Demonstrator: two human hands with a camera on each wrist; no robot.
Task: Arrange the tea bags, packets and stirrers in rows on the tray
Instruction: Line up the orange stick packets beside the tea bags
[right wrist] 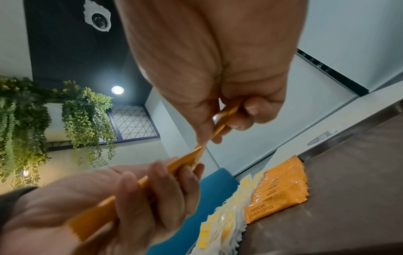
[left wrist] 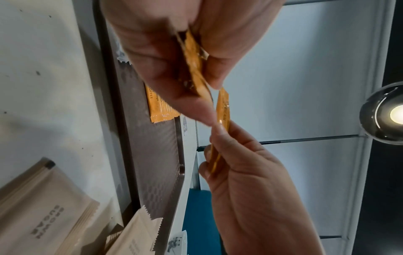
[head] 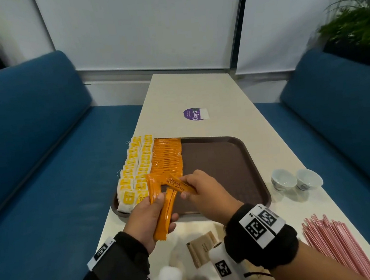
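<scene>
A brown tray [head: 217, 159] holds two rows of yellow tea bags [head: 134, 167] at its left edge and one row of orange coffee packets [head: 167, 157] beside them. Above the tray's near-left part, my left hand [head: 163, 207] grips a few orange packets [head: 164, 220] in a fan. My right hand [head: 185, 187] pinches the end of one orange packet [head: 176, 184] that still touches the fan. In the right wrist view the right hand's fingertips [right wrist: 250, 110] clamp that packet [right wrist: 224, 119] edge-on. The tray's right half is bare.
Beige brown-sugar packets [head: 201, 249] lie on the table just below my wrists. A pile of pink stirrers [head: 334, 245] lies at the near right. Two small white cups [head: 296, 178] stand right of the tray. Blue benches flank the table.
</scene>
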